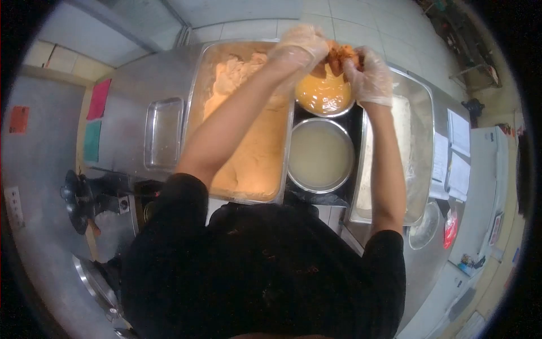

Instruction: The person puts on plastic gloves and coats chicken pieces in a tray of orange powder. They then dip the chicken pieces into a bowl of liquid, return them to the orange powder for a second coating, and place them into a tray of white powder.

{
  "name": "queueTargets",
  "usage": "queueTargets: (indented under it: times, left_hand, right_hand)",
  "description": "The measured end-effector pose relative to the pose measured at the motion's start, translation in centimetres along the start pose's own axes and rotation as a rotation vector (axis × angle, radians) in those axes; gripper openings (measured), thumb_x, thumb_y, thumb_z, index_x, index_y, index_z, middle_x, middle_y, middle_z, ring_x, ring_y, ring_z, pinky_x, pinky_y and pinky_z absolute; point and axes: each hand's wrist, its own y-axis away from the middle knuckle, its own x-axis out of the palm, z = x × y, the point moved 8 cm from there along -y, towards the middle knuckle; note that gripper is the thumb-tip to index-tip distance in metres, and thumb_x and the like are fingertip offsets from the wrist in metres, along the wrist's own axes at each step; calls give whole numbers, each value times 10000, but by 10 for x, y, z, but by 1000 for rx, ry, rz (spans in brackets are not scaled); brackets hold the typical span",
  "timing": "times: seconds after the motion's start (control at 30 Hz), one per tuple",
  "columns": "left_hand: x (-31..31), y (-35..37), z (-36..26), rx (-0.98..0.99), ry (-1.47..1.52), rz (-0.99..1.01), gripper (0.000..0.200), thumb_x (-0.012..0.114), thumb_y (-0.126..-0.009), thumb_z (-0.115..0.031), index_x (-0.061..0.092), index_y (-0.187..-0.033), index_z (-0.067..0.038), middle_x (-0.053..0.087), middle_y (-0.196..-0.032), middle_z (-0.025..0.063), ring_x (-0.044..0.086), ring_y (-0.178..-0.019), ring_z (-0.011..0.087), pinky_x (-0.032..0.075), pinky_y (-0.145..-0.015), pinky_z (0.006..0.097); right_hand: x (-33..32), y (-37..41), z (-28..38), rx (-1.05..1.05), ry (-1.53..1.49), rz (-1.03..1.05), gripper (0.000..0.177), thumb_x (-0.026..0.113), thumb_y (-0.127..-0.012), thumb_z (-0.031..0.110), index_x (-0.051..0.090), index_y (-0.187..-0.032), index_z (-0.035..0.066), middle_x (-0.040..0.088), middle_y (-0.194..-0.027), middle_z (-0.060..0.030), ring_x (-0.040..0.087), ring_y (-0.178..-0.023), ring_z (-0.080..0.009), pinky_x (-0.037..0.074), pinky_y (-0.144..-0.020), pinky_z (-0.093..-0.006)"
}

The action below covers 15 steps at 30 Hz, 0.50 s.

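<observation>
Both hands wear thin clear gloves. My left hand [300,47] and my right hand [370,76] together grip an orange, sauce-coated piece of food [342,56] above a round metal bowl of orange sauce [323,95]. Closer to me stands a second round metal bowl [320,155] filled with pale, cloudy liquid. To the left lies a large rectangular tray [243,169] with orange-coated pieces piled at its far end. My arms reach forward over the tray and bowls.
A steel tray [420,141] lined with plastic film sits at the right. A small empty rectangular pan [164,133] rests on the steel counter at left. Papers [458,152] lie at the far right. Pink and green sheets [96,116] hang on the counter's left side.
</observation>
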Motion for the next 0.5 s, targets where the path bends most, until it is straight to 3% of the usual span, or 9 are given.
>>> queueTargets:
  times: [0.07,0.1,0.13,0.17,0.23,0.3,0.33,0.4,0.5]
  left_hand:
    - [-46,43,-10,29,-45,-108,295,644,-885,-264,790,-1062,-77,752,-1052,223,719,-982,362,556,-892,439]
    - [-64,64,-12,19,-92,-89,321,650,-902,-295,777,-1074,-55,758,-1060,192,731,-928,302,564,-844,417]
    - [-77,85,-7,6,-138,-67,354,655,-919,-325,764,-1087,-33,765,-1069,161,742,-875,243,573,-797,394]
    - [-87,103,8,-2,-134,-74,354,655,-919,-325,764,-1087,-33,765,-1069,161,742,-875,243,573,-797,394]
    - [-88,136,32,85,-179,82,355,609,-951,-329,754,-1060,-23,747,-1064,195,733,-895,231,572,-814,394]
    - [-88,179,60,-45,-358,224,341,560,-972,-305,749,-1042,-30,741,-990,196,729,-846,223,573,-795,405]
    - [-79,193,84,-140,-353,350,329,564,-949,-281,752,-1032,-23,742,-1026,221,720,-921,320,561,-851,452]
    - [-50,213,155,-188,-374,535,324,572,-921,-254,761,-1030,-15,745,-1072,247,715,-1001,422,555,-909,499]
    - [-6,228,252,-201,-439,659,352,578,-920,-249,750,-1108,-5,737,-1139,243,726,-1015,406,562,-906,484]
  right_hand:
    - [-23,15,48,-111,-81,-78,285,762,-910,294,725,-1057,52,726,-835,-163,716,-772,-285,566,-713,-425]
    - [-23,23,65,-120,-83,-70,285,762,-910,294,725,-1057,52,726,-835,-163,716,-772,-285,566,-713,-425]
    - [-14,32,78,-77,-221,41,268,760,-909,274,721,-1052,50,724,-831,-162,720,-768,-275,571,-707,-421]
    - [-5,42,93,-33,-357,151,252,758,-908,253,718,-1047,47,722,-826,-162,724,-764,-264,576,-701,-417]
    - [12,65,135,-35,-281,348,221,732,-923,233,723,-1021,35,725,-829,-183,739,-788,-281,581,-712,-426]
    - [51,94,155,50,-277,588,279,710,-934,298,728,-1015,31,732,-863,-218,744,-851,-335,580,-769,-448]
    - [86,116,154,97,-313,719,328,701,-939,345,729,-1022,29,737,-892,-238,744,-890,-368,578,-805,-460]
    - [161,154,162,144,-83,1065,438,672,-946,443,727,-1091,33,745,-1034,-260,722,-1009,-409,554,-903,-473]
    - [250,207,153,-57,-64,1130,477,655,-954,467,721,-1168,46,729,-1173,-261,703,-1099,-406,534,-971,-464]
